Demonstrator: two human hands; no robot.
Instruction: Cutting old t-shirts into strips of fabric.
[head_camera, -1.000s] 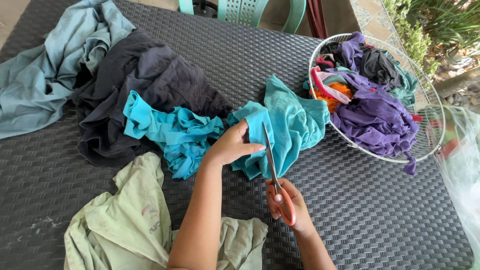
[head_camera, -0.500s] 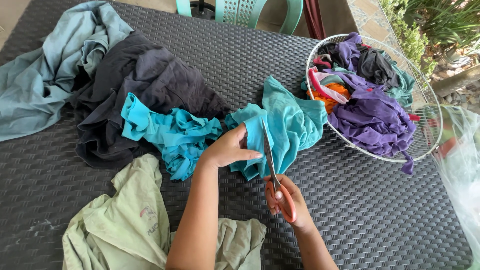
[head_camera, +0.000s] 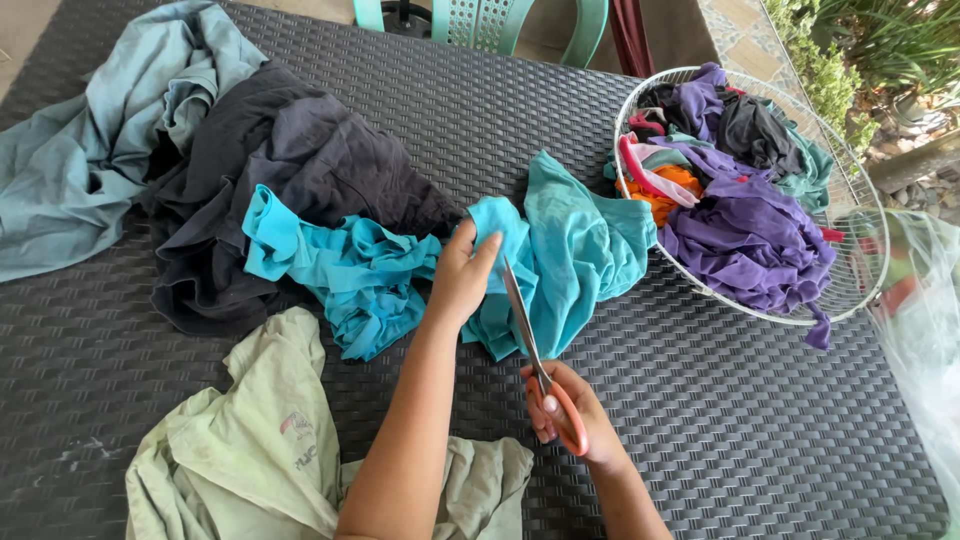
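Observation:
My left hand (head_camera: 462, 275) presses on and pinches a fold of a turquoise cloth (head_camera: 570, 240) spread on the dark woven table (head_camera: 720, 400). My right hand (head_camera: 570, 420) grips orange-handled scissors (head_camera: 530, 340); their blades point away from me and lie against the cloth edge just right of my left fingers. More bunched turquoise fabric (head_camera: 330, 265) trails to the left.
A dark grey garment (head_camera: 300, 160) and a pale blue one (head_camera: 80, 150) lie at the far left. A light green shirt (head_camera: 250, 450) sits near the front edge. A white wire basket (head_camera: 870, 230) at right holds purple, orange and dark scraps. A green chair (head_camera: 480, 20) stands behind.
My left hand has shifted its grip slightly on the turquoise fold, and the scissors have edged forward along the cloth. Everything else lies as before.

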